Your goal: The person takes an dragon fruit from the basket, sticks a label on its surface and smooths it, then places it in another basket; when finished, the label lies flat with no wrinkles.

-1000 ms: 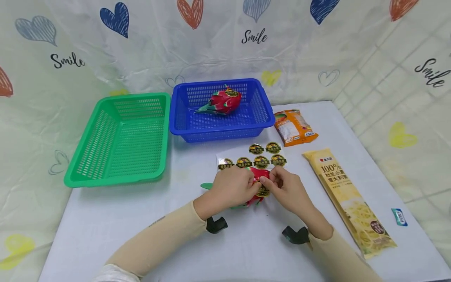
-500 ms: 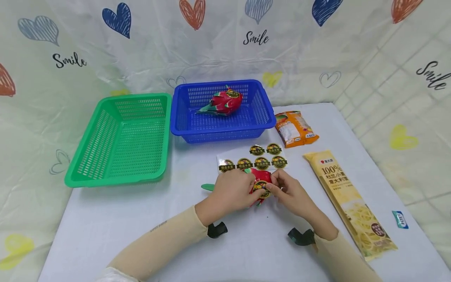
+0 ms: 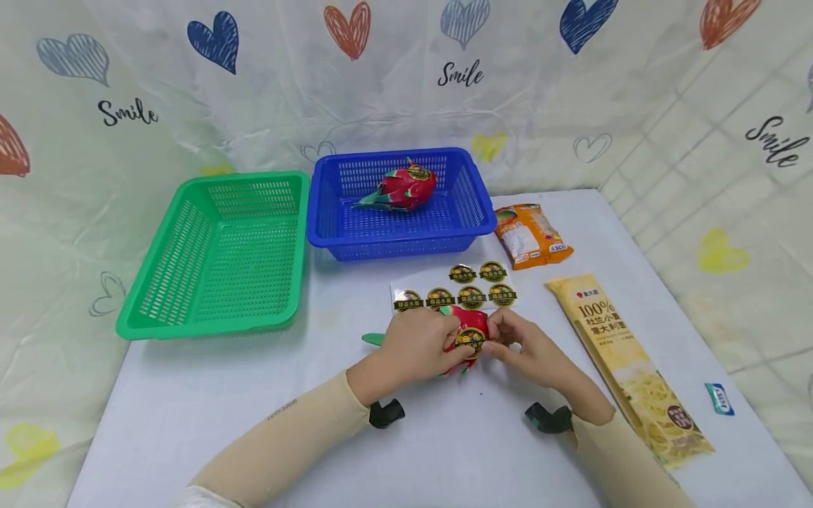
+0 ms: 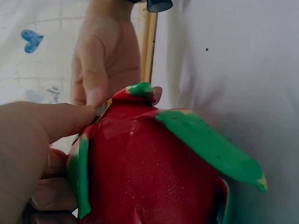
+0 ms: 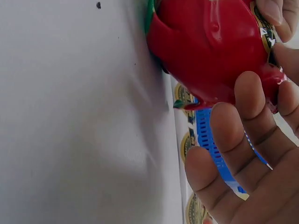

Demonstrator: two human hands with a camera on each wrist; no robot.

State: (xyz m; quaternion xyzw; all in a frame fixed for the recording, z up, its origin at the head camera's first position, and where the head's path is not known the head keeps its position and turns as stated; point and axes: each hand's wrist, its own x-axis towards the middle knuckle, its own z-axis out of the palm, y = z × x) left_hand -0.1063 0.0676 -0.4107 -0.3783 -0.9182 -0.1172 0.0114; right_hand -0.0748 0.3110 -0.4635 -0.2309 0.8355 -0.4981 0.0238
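A red dragon fruit (image 3: 472, 319) with green scales lies between both hands, low over the table. It fills much of the left wrist view. On its top sits a round black-and-gold sticker (image 3: 470, 339). My left hand (image 3: 414, 344) grips the fruit from the left, its thumb at the sticker's edge. From the right, my right hand (image 3: 527, 349) holds the fruit's end, thumb by the sticker and fingers against the far side. In the right wrist view its other fingers spread loosely beside the dragon fruit (image 5: 210, 51). Just beyond the hands lies a sheet of matching stickers (image 3: 438, 282).
Behind stands a blue basket (image 3: 406, 247) with another stickered dragon fruit (image 3: 406, 189) inside. A green basket (image 3: 209, 330) is to its left. On the right lie an orange packet (image 3: 532, 235), a long pasta bag (image 3: 629, 367) and a small teal sachet (image 3: 720, 398).
The right thumb has drawn back rightward off the sticker, which now shows more fully on the fruit. My left hand keeps its grip on the fruit.
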